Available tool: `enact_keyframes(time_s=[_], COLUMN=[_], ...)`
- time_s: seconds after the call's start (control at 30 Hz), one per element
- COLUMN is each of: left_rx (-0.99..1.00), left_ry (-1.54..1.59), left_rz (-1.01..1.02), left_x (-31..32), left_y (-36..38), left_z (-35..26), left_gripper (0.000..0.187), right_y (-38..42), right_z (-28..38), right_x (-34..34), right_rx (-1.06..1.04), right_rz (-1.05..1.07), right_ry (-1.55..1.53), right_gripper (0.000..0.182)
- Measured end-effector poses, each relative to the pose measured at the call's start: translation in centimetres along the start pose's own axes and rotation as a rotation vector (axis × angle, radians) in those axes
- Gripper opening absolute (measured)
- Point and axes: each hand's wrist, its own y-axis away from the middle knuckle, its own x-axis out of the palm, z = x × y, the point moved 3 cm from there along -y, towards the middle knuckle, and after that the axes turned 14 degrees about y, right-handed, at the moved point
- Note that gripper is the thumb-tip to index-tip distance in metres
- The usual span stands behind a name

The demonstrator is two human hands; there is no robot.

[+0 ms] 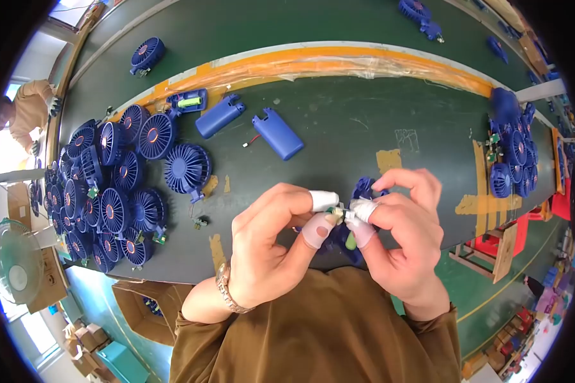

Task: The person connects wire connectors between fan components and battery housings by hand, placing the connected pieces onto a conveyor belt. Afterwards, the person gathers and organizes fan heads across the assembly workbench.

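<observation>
Close to my chest, my left hand (pixel 271 239) pinches a small green circuit board (pixel 331 212) between thumb and forefinger. Opposite it, the thumb and forefinger of my right hand (pixel 406 230) close on a tiny white connector (pixel 346 215) that meets the board. Whether the connector is fully seated cannot be made out. White tape wraps several fingertips. Beneath and behind the fingers is a blue fan part (pixel 363 189), partly covered by my hands, with a light green piece (pixel 351 240) showing below. Two blue handle casings (pixel 279 134) lie farther forward, one with a red wire and white plug.
A large pile of blue fans (pixel 114 210) covers the left of the dark bench (pixel 249 179). Another fan cluster (pixel 516 150) sits at the right. An orange-taped ledge (pixel 300 64) crosses the far side. An open carton (pixel 131 313) stands lower left; a co-worker (pixel 32 108) is beyond.
</observation>
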Motion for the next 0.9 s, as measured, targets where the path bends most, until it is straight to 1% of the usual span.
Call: enact_keyframes(time_s=[0.07, 0.17, 0.23, 0.33, 0.37, 0.4, 0.43, 0.47, 0.5, 0.53, 0.57, 0.6, 0.63, 0.67, 0.7, 0.73, 0.83, 0.87, 0.9], left_rx=[-0.016, 0.026, 0.058, 0.097, 0.112, 0.139, 0.043, 0.043, -0.024, -0.047, -0.007, 0.012, 0.011, -0.054, -0.114, -0.124, -0.213, -0.212, -0.162], left_ry=[0.019, -0.149, -0.176, -0.281, -0.314, -0.335, -0.321, -0.412, -0.404, -0.343, -0.284, -0.313, -0.263, -0.304, -0.271, -0.267, -0.187, -0.199, -0.216], left_rz=[-0.059, -0.011, -0.028, -0.014, 0.001, 0.001, -0.074, -0.046, -0.113, -0.167, -0.143, -0.09, -0.069, -0.048, -0.022, -0.012, 0.035, 0.064, 0.054], left_x=[0.1, -0.2, -0.2, -0.4, -0.6, -0.7, -1.0, -1.5, -1.7, -1.5, -2.2, -3.4, -5.0, -6.7, -7.4, -7.8, -6.3, -5.7, -4.7], left_y=[0.0, -0.2, -0.3, -0.5, -0.7, -0.7, -0.1, -0.2, 0.1, 0.2, 0.5, 0.8, 0.9, 0.8, 0.6, 0.4, -0.6, -0.8, -0.3], left_z=[-0.3, -1.1, -1.2, -1.7, -1.9, -1.9, -1.8, -2.0, -1.9, -1.9, -1.3, -0.4, 0.4, 1.4, 1.5, 1.6, 0.9, 0.4, 0.1], left_gripper=[0.019, 0.017, 0.017, 0.016, 0.016, 0.015, 0.015, 0.014, 0.014, 0.012, 0.014, 0.017, 0.022, 0.019, 0.017, 0.016, 0.016, 0.017, 0.018], right_y=[-0.1, -0.4, -0.4, -0.4, -0.4, -0.4, -0.2, -0.2, -0.4, -0.5, -0.3, 0.0, -0.1, -0.2, -0.3, -0.4, 0.1, -0.3, -0.1], right_z=[0.8, 1.4, 1.7, 1.6, 1.5, 1.5, 1.3, 1.2, 1.3, 1.6, 1.9, 2.0, 2.3, 2.5, 2.8, 2.7, 2.1, 2.0, 1.6], right_x=[-0.1, 0.1, 0.2, 0.9, 1.0, 1.1, 1.2, 1.6, 1.8, 2.0, 2.2, 2.2, 2.8, 3.4, 4.1, 4.2, 3.7, 2.8, 2.2], right_rx=[-0.064, -0.125, -0.135, -0.157, -0.153, -0.155, -0.148, -0.082, -0.047, -0.061, -0.074, -0.105, -0.143, -0.134, -0.132, -0.133, -0.153, -0.14, -0.149], right_rz=[-0.044, -0.082, -0.101, -0.208, -0.186, -0.186, -0.171, -0.155, -0.196, -0.187, -0.185, -0.166, -0.149, -0.199, -0.252, -0.307, -0.271, -0.293, -0.249], right_ry=[0.136, 0.27, 0.31, 0.354, 0.312, 0.226, 0.173, 0.059, 0.018, 0.038, 0.045, 0.101, 0.128, 0.157, 0.174, 0.185, 0.189, 0.126, 0.137], right_gripper=[0.02, 0.021, 0.02, 0.018, 0.022, 0.022, 0.022, 0.02, 0.021, 0.017, 0.016, 0.016, 0.018, 0.018, 0.018, 0.019, 0.019, 0.02, 0.019])
